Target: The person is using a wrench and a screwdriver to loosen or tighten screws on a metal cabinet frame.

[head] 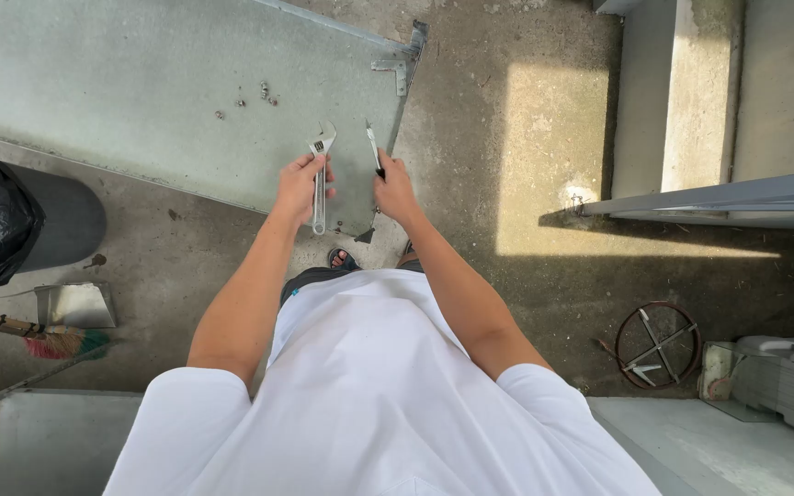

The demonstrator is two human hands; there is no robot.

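I stand over a large grey metal panel (140, 83) lying flat on the concrete floor. My left hand (300, 186) grips a silver adjustable wrench (321, 174) by its handle, jaws pointing away from me. My right hand (394, 188) holds a slim screwdriver (373, 147) with a black handle, tip pointing away. Both hands hover above the panel's near right corner. Several small bolts and nuts (250, 96) lie loose on the panel ahead of my hands. My white shirt fills the lower middle of the view.
A black-lined bin (11, 216) stands at the left, with a dustpan (75, 305) and broom (39, 335) below it. Concrete steps (709, 92) rise at the upper right. A round rusty metal ring (659, 344) and a grey machine (783, 377) sit at the lower right.
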